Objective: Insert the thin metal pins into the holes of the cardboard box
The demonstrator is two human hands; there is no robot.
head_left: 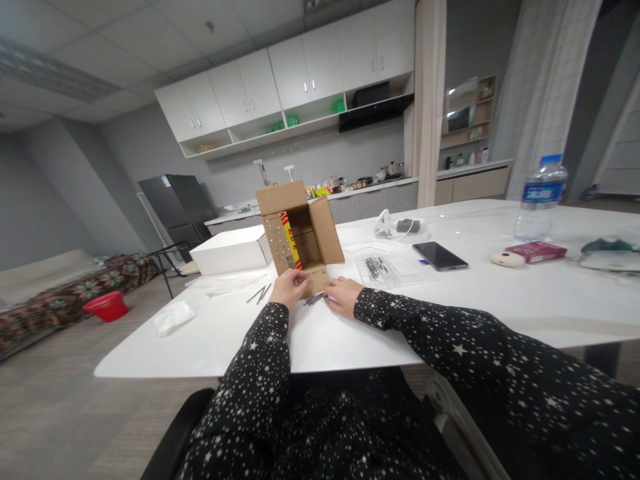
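An open cardboard box (305, 240) stands on the white table, its opening and flaps facing me. Rows of small dots mark its left flap (278, 241), beside a red and yellow strip. My left hand (291, 288) is at the lower left of the box, fingers curled in at the bottom flap (317, 279); what they hold, if anything, is hidden. Resting low on the table, my right hand (344, 297) has its fingers extended beside a small heap of dark screws or nails (314, 299). A few more long thin ones (259, 293) lie left of my left hand.
Left of the box are a white box (233, 250) and a crumpled tissue (174, 319). Rightward lie a clear plastic bag (383, 270) with dark pieces, a phone (440, 255), a maroon packet (537, 251) and a water bottle (541, 200). The table's front edge is close to me.
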